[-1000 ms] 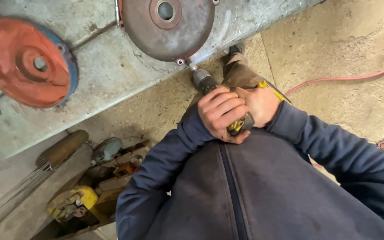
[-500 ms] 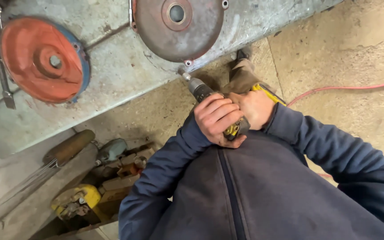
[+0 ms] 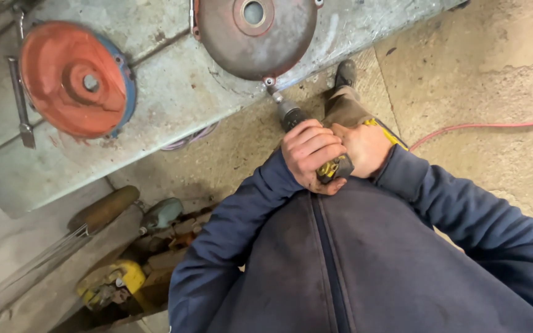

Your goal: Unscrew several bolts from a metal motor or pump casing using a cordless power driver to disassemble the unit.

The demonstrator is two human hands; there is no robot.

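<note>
A scuffed grey metal bench [image 3: 155,123] carries a rusty domed round cover [image 3: 248,43]. Against the cover's edge bolt presses a yellow-black drill [image 3: 316,145], gripped tight by the left hand [image 3: 309,154] and right hand [image 3: 365,148].

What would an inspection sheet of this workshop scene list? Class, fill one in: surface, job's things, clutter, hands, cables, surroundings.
Surface: grey metal bench, scuffed and rust-stained.
Job's things: power driver, its bit at a bolt on the rim of the grey round cover.
Clutter: red round cover; wrench; tools in a crate.
Hands: left hand and right hand both grip the driver.
Cables: red hose across the floor.
Surroundings: concrete floor.
</note>
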